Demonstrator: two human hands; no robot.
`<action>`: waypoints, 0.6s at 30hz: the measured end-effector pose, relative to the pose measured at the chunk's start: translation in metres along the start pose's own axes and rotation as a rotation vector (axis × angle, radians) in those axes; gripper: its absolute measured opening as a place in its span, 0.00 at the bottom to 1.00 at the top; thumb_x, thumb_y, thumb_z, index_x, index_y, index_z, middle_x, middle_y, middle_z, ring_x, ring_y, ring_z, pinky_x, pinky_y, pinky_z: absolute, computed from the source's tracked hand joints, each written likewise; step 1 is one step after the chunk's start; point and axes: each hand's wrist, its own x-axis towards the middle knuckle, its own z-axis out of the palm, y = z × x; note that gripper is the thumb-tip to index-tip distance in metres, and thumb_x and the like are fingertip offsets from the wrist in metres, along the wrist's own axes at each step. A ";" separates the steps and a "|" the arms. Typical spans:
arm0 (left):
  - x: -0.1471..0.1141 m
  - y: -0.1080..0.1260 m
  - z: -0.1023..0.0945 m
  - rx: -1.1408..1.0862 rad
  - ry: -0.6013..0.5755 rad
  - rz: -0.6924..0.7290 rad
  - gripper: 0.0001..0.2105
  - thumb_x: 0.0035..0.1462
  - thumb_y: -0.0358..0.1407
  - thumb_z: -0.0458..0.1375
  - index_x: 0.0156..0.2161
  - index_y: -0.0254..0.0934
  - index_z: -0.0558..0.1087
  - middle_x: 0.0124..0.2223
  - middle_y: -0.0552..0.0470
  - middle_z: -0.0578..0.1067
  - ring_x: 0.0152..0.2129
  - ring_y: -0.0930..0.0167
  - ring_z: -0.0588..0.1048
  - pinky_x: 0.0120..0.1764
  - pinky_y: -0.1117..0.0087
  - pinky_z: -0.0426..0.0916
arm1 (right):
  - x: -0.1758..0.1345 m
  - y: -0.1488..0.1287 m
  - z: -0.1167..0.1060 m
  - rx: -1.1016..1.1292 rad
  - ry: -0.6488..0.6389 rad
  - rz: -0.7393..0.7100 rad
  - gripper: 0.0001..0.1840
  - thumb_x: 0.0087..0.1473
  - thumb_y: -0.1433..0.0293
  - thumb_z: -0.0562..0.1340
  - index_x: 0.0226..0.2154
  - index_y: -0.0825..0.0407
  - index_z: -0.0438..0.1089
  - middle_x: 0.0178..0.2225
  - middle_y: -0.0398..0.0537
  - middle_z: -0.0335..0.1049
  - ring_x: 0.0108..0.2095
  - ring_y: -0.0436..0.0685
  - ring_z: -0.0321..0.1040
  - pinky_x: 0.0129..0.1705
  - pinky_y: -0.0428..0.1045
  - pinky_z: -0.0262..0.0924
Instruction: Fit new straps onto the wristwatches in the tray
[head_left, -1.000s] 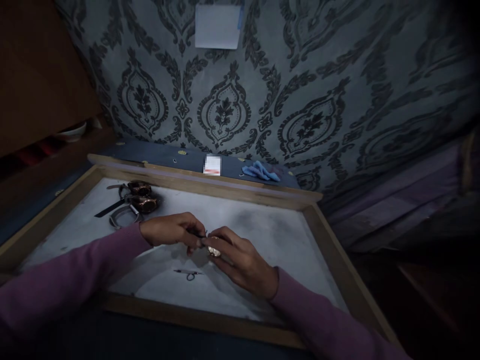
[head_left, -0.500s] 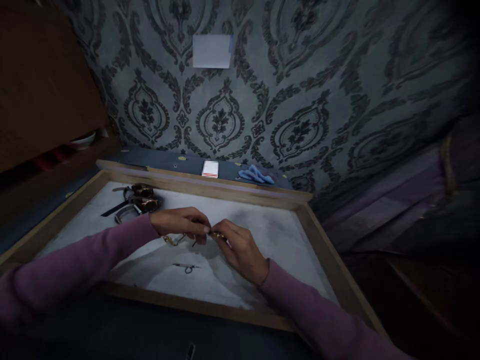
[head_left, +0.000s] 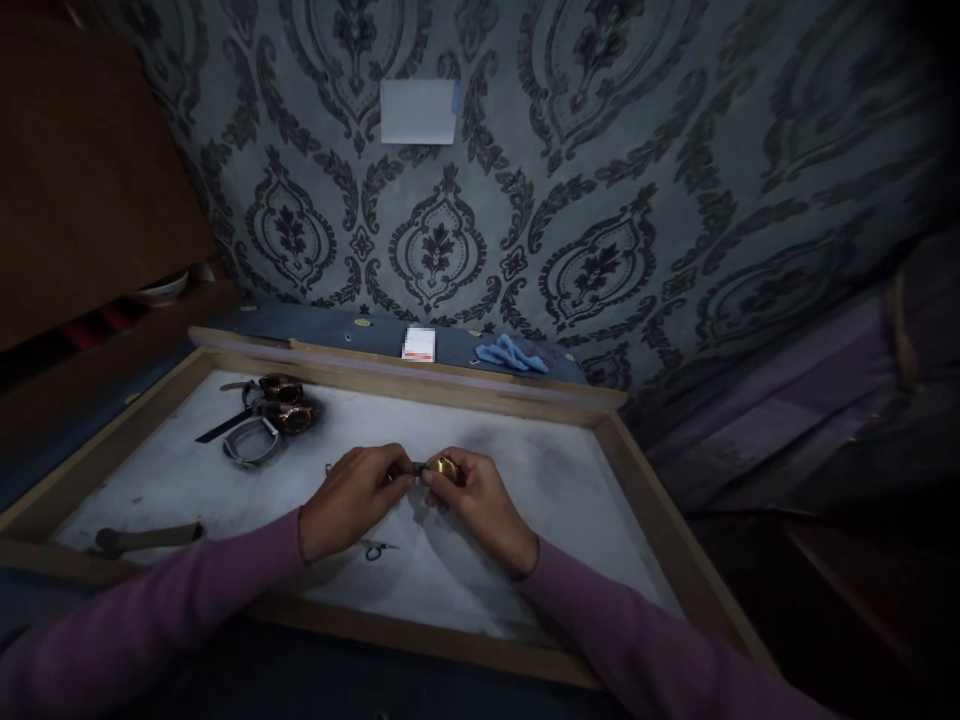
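Note:
A round gold watch case (head_left: 444,470) is gripped between the thumb and fingers of my right hand (head_left: 480,500), above the middle of the white-bottomed tray. My left hand (head_left: 356,497) pinches a small dark piece (head_left: 418,468) at the case's left edge; whether this is a strap end or a tool, I cannot tell. The two hands nearly meet there. Below them on the tray floor lies a small thin tool with a loop handle (head_left: 375,550), like scissors, partly behind my left forearm. A bit of gold-coloured metal (head_left: 328,468) shows behind my left hand.
A wooden-rimmed tray (head_left: 450,385) surrounds the work. At its back left lie watches with dark straps (head_left: 289,415) and a grey strap loop (head_left: 253,443). A strap piece (head_left: 150,538) lies front left. Behind the rim are a white card (head_left: 418,344) and a blue cloth (head_left: 511,353).
My left hand has moved down and turned, now pinching from the left. The gold case has turned its round face into view. The strap piece at front left is uncovered.

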 end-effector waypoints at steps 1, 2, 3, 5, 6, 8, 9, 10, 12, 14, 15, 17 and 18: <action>0.002 -0.001 0.001 -0.036 0.006 -0.012 0.05 0.57 0.33 0.53 0.32 0.36 0.71 0.26 0.54 0.74 0.25 0.70 0.72 0.29 0.73 0.61 | -0.001 0.000 0.001 0.004 0.003 0.003 0.09 0.46 0.66 0.65 0.24 0.54 0.68 0.16 0.39 0.66 0.18 0.48 0.61 0.21 0.44 0.55; 0.003 -0.003 0.003 -0.075 0.007 -0.025 0.05 0.57 0.34 0.54 0.32 0.36 0.70 0.26 0.55 0.74 0.24 0.71 0.72 0.28 0.74 0.61 | -0.001 0.001 0.002 0.009 0.005 0.007 0.09 0.46 0.66 0.66 0.23 0.53 0.67 0.16 0.39 0.66 0.18 0.49 0.62 0.21 0.44 0.56; 0.004 -0.004 0.004 -0.113 0.003 -0.041 0.05 0.56 0.34 0.54 0.32 0.36 0.70 0.25 0.55 0.74 0.22 0.71 0.72 0.27 0.74 0.61 | -0.002 0.002 0.003 0.012 0.005 0.015 0.09 0.46 0.66 0.66 0.23 0.53 0.67 0.16 0.39 0.66 0.18 0.49 0.62 0.21 0.44 0.56; 0.006 -0.007 0.008 -0.174 -0.010 -0.080 0.05 0.55 0.35 0.54 0.31 0.35 0.70 0.24 0.55 0.73 0.20 0.72 0.71 0.24 0.75 0.61 | -0.002 0.005 0.004 0.015 -0.003 0.040 0.10 0.45 0.65 0.67 0.23 0.53 0.67 0.17 0.39 0.67 0.19 0.50 0.64 0.21 0.44 0.58; 0.006 -0.009 0.009 -0.188 -0.015 -0.098 0.05 0.54 0.35 0.54 0.31 0.35 0.70 0.24 0.55 0.73 0.19 0.72 0.71 0.22 0.75 0.60 | -0.002 0.006 0.005 0.015 -0.008 0.054 0.10 0.45 0.66 0.67 0.23 0.53 0.68 0.17 0.40 0.67 0.19 0.50 0.65 0.21 0.45 0.58; 0.007 -0.010 0.012 -0.181 -0.016 -0.127 0.04 0.53 0.33 0.54 0.31 0.35 0.70 0.24 0.55 0.73 0.18 0.72 0.71 0.21 0.75 0.60 | -0.003 0.008 0.006 0.019 -0.015 0.073 0.09 0.44 0.67 0.67 0.24 0.53 0.68 0.17 0.40 0.68 0.19 0.50 0.65 0.22 0.45 0.60; 0.007 -0.010 0.012 -0.169 -0.013 -0.133 0.04 0.52 0.32 0.54 0.30 0.35 0.70 0.24 0.54 0.73 0.19 0.72 0.71 0.21 0.76 0.60 | -0.003 0.009 0.007 0.024 -0.016 0.080 0.07 0.44 0.68 0.67 0.24 0.53 0.69 0.17 0.40 0.69 0.19 0.50 0.66 0.22 0.45 0.60; 0.007 -0.010 0.012 -0.156 -0.009 -0.134 0.04 0.52 0.31 0.53 0.30 0.35 0.70 0.24 0.54 0.73 0.19 0.73 0.71 0.21 0.76 0.60 | -0.003 0.010 0.008 0.032 -0.016 0.083 0.06 0.44 0.70 0.66 0.24 0.53 0.69 0.17 0.40 0.69 0.19 0.50 0.66 0.23 0.45 0.61; 0.008 -0.008 0.011 -0.129 0.001 -0.126 0.04 0.51 0.29 0.53 0.29 0.35 0.70 0.24 0.54 0.73 0.19 0.73 0.70 0.23 0.75 0.60 | -0.003 0.010 0.008 0.050 -0.016 0.091 0.04 0.44 0.72 0.65 0.24 0.53 0.69 0.18 0.40 0.70 0.19 0.50 0.67 0.23 0.45 0.61; 0.008 -0.006 0.009 -0.104 0.006 -0.115 0.04 0.50 0.28 0.53 0.28 0.35 0.70 0.24 0.54 0.73 0.20 0.73 0.70 0.24 0.75 0.59 | -0.004 0.009 0.009 0.066 -0.023 0.109 0.02 0.44 0.73 0.64 0.24 0.53 0.69 0.18 0.41 0.71 0.20 0.51 0.69 0.24 0.45 0.62; 0.008 -0.005 0.008 -0.090 0.009 -0.108 0.04 0.50 0.28 0.53 0.28 0.35 0.70 0.24 0.54 0.73 0.20 0.73 0.69 0.25 0.74 0.59 | -0.004 0.008 0.009 0.076 -0.032 0.121 0.02 0.44 0.73 0.64 0.25 0.54 0.69 0.18 0.41 0.72 0.21 0.51 0.70 0.25 0.45 0.63; 0.008 -0.003 0.007 -0.065 0.018 -0.095 0.04 0.50 0.28 0.53 0.27 0.35 0.70 0.24 0.54 0.73 0.22 0.72 0.69 0.27 0.73 0.59 | -0.006 0.005 0.009 0.095 -0.053 0.142 0.04 0.45 0.71 0.64 0.27 0.54 0.70 0.19 0.42 0.72 0.22 0.52 0.71 0.26 0.46 0.65; 0.007 -0.002 0.007 -0.053 0.024 -0.088 0.04 0.50 0.28 0.53 0.27 0.35 0.70 0.25 0.54 0.73 0.23 0.71 0.70 0.28 0.73 0.59 | -0.007 0.004 0.009 0.102 -0.065 0.144 0.05 0.46 0.69 0.65 0.27 0.54 0.70 0.19 0.42 0.72 0.22 0.52 0.71 0.26 0.46 0.65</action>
